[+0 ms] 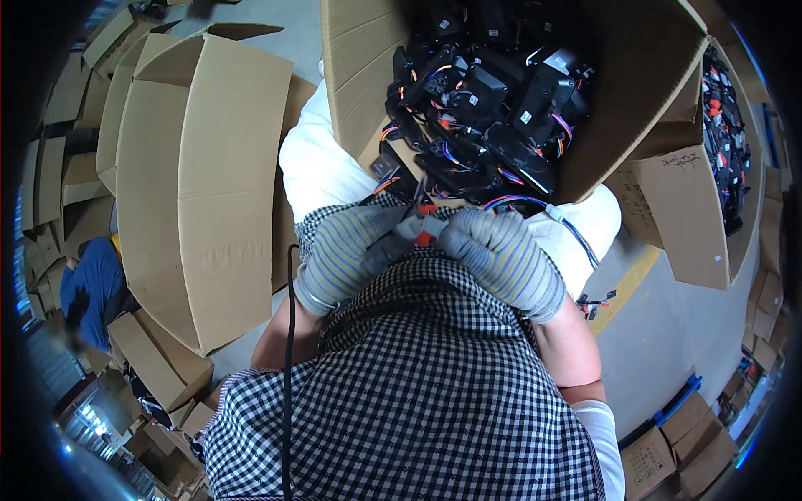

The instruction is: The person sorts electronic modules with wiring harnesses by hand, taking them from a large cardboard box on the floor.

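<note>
Both my hands wear striped knit gloves with grey fingers and meet in front of my checked apron. A small red and pale grey piece [425,225], perhaps a connector, sits between the fingertips; its exact kind is unclear. My left hand [349,250] is closed by its left side, fingers pressed together. From the other side my right hand [503,255] pinches the same piece. A thin dark pointed thing [420,189] rises just beyond the left fingertips, too blurred to name. A bundle of coloured wires [522,200] with a white band runs past my right hand.
Ahead stands an open cardboard box [359,75] heaped with black plastic units [480,96] and coloured wires. Another carton [672,213] at right holds more wired parts. Tall cartons [230,184] stand at left, with a person in blue [96,288] beyond. A black cord [290,359] hangs over my apron.
</note>
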`<state>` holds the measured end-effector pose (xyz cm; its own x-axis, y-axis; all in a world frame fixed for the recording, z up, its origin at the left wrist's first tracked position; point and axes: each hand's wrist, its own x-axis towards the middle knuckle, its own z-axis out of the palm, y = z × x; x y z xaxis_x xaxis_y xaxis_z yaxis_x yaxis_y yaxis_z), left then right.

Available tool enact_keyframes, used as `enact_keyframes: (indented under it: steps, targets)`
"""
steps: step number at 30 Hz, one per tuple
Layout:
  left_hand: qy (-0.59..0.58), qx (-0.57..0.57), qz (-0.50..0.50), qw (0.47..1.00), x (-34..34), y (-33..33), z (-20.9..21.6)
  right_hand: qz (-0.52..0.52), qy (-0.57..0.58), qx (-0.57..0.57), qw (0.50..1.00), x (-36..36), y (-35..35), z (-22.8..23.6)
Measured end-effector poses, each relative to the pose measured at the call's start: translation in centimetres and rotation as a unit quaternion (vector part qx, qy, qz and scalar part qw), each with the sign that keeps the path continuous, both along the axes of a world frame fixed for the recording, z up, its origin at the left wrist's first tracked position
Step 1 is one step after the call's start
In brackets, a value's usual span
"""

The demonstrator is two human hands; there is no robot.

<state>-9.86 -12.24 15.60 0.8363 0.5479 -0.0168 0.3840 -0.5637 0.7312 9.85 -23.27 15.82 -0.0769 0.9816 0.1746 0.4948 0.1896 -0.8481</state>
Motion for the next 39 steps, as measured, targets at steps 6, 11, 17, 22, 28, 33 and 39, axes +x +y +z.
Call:
enact_keyframes:
  steps: [6,11,17,22,28,33,39]
  targets:
    - [-0.052,0.001,0.047,0.998,-2.7,-2.2,-2.5,-0.064,0.399,-0.313,0.859,-4.1,-1.2,-1.2]
    - [-0.067,0.104,0.084,0.989,-2.5,-2.6,-3.3,-0.029,0.47,-0.348,0.811,-3.6,-1.1,-1.9]
    - [0.002,0.192,0.052,0.98,-4.0,-2.5,-4.1,-0.008,0.466,-0.315,0.827,-4.4,-1.0,-3.1]
    - [-0.032,0.209,0.057,0.976,-4.4,-2.5,-4.9,-0.036,0.537,-0.366,0.759,-4.6,-0.5,-3.4]
    - [-0.011,0.169,0.066,0.983,-4.4,-2.2,-4.8,-0.054,0.562,-0.324,0.759,-5.8,-0.3,-4.3]
    - [0.045,0.219,0.045,0.974,-5.1,-1.9,-4.3,0.03,0.515,-0.413,0.751,-4.4,1.3,-3.9]
    - [0.084,0.212,0.007,0.974,-5.0,-1.4,-3.2,0.037,0.468,-0.398,0.788,-6.0,2.2,-5.0]
